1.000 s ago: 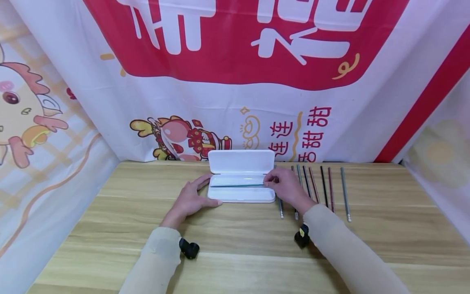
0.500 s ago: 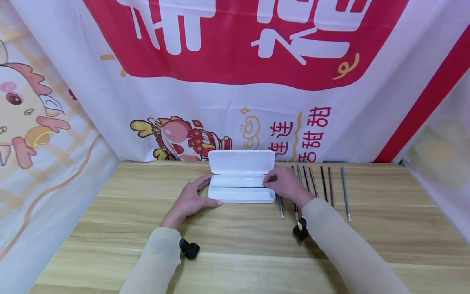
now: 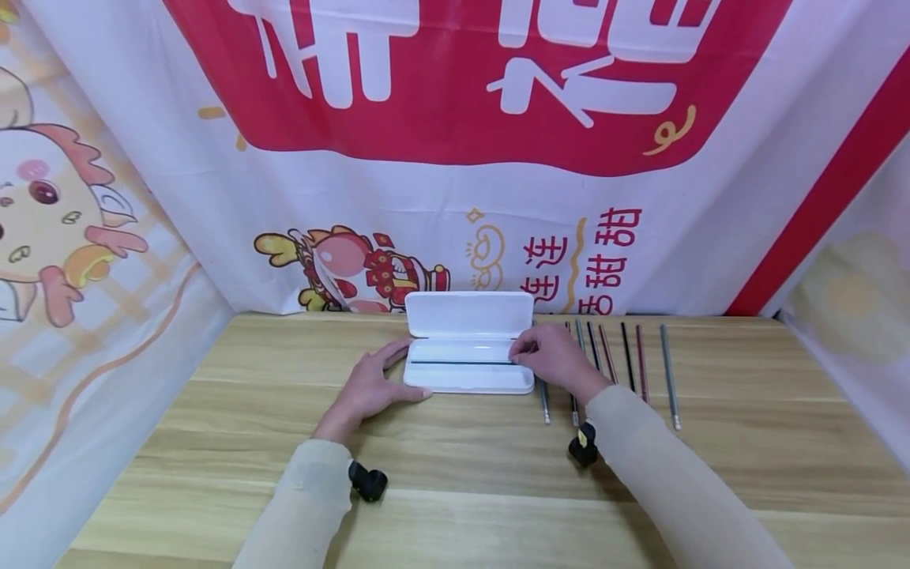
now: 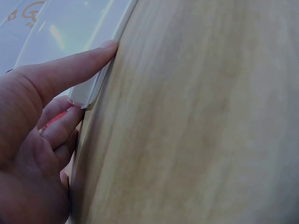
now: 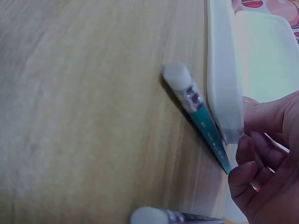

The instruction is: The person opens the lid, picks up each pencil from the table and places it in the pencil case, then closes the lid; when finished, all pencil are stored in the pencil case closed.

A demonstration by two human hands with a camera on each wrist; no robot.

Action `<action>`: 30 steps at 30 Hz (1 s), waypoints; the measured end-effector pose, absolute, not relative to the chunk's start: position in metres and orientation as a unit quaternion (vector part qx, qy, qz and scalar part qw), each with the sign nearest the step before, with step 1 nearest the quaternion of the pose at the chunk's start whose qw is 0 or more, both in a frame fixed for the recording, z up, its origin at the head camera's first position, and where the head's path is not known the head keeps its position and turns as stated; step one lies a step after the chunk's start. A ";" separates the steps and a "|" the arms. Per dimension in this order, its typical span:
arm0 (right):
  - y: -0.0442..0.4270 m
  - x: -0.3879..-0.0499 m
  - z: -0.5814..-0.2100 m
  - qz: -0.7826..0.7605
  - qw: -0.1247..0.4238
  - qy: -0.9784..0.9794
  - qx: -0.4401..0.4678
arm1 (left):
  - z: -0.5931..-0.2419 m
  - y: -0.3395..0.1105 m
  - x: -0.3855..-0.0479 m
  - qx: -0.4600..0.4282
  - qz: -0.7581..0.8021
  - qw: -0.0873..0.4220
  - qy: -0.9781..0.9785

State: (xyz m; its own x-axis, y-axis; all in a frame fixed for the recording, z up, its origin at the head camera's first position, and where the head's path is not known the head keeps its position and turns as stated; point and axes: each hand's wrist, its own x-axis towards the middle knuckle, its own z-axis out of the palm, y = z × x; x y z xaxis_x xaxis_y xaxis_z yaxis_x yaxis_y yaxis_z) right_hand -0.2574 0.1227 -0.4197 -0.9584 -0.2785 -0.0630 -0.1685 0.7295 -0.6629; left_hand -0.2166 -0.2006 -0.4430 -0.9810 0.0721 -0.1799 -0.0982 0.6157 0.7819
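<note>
A white pencil case point(image 3: 469, 380) lies with its lid point(image 3: 469, 314) raised at the back of the wooden table. Inside, a thin dark-green pencil point(image 3: 462, 363) runs lengthwise. My right hand point(image 3: 550, 356) pinches that pencil's right end over the case's right side; its fingertips are partly hidden. My left hand point(image 3: 370, 385) holds the case's left end, thumb along the front edge and fingers at the left side and back. In the left wrist view the thumb point(image 4: 79, 67) presses on the case's rim.
Several pencils lie to the right of the case, including a green one point(image 5: 208, 133) with a white eraser close beside it and a grey-green one point(image 3: 670, 375) farthest right. A printed curtain point(image 3: 455, 197) hangs behind the table point(image 3: 455, 521).
The pencil in my right hand has gone down from a slight tilt to lie level along the case. My right hand has shifted slightly left; the left hand stays put.
</note>
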 end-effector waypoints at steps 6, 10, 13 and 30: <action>0.128 -0.254 -0.422 -0.376 0.073 0.916 -0.114 | -0.443 -0.199 -0.215 -0.006 0.438 0.097 0.894; 0.132 -0.247 -0.416 -0.392 0.056 0.912 -0.107 | -0.443 -0.198 -0.215 -0.005 0.437 0.095 0.894; 0.135 -0.238 -0.408 -0.400 0.034 0.909 -0.111 | -0.442 -0.198 -0.216 -0.006 0.437 0.095 0.894; 0.172 -0.193 -0.400 -0.466 0.021 0.884 -0.008 | -0.442 -0.200 -0.216 -0.005 0.443 0.095 0.892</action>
